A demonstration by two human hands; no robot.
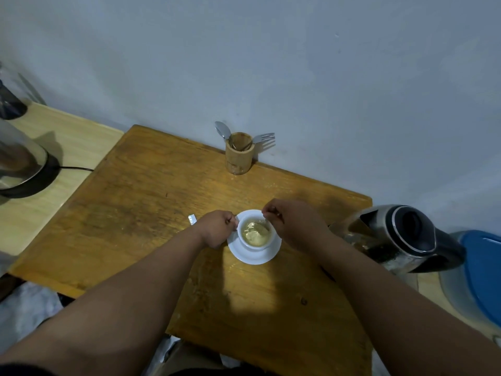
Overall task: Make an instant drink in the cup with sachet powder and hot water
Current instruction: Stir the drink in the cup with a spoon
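A white cup (254, 233) is being shown standing on a white saucer (253, 255) near the middle of a worn wooden table (151, 213); pale liquid with undissolved clumps is being held inside it. The cup's left side is being gripped by the left hand (217, 229), its fingers closed against the wall at the rim. A spoon (261, 226) is being pinched by the closed fingers of the right hand (292, 226) above the cup's far right edge, with the bowl of the spoon lying in the liquid. A small piece of sachet (192, 220) is being seen on the table just left of the left hand. A steel kettle (398, 237) with a black lid is being seen at the table's right edge, beside the right forearm. A wooden holder (240, 156) containing a second spoon and a fork is being seen at the far edge against the wall.
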